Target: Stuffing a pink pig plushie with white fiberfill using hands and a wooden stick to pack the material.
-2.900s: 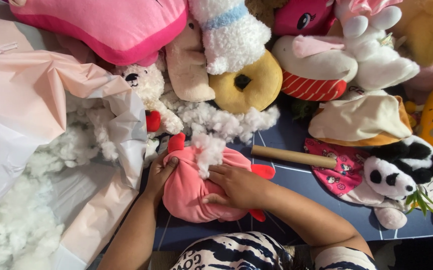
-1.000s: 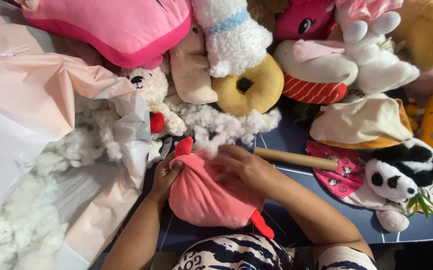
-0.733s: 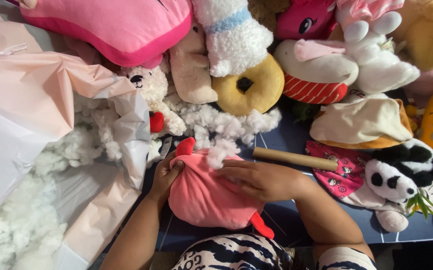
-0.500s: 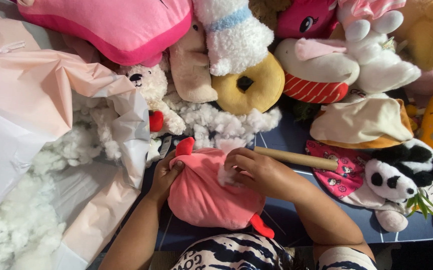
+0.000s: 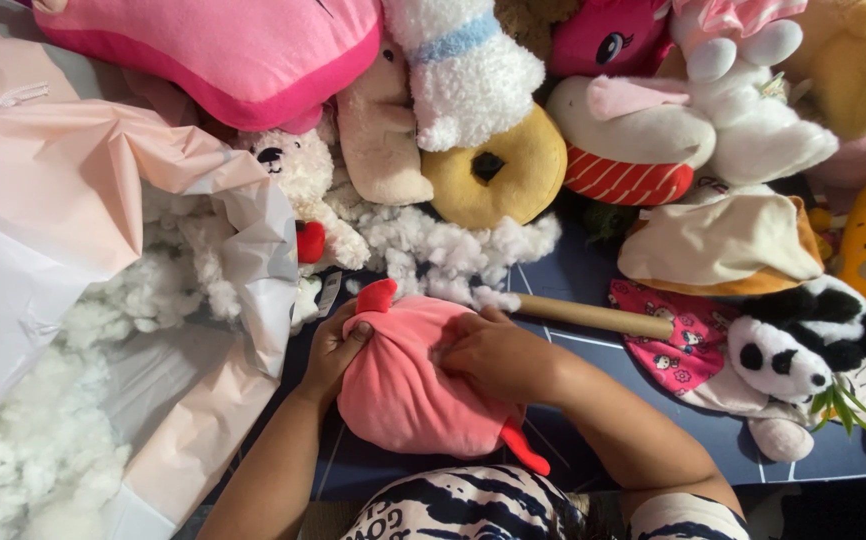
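Fingers [image 5: 453, 335] atop pink plush toy [image 5: 403, 385] (both hands)

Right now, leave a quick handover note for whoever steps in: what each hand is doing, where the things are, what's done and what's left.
Left hand: gripping the left edge of the pink plush toy, steadying it on the dark blue table.
Right hand: pressed on the toy's top, fingers at its upper opening.
Loose white stuffing lies just above the toy; more sits in the pale pink bag on the left. A wooden stick lies right of the right hand, untouched.
Done: the toy looks plump and mostly filled.
Left: whether the opening is closed cannot be seen; the hand covers it.
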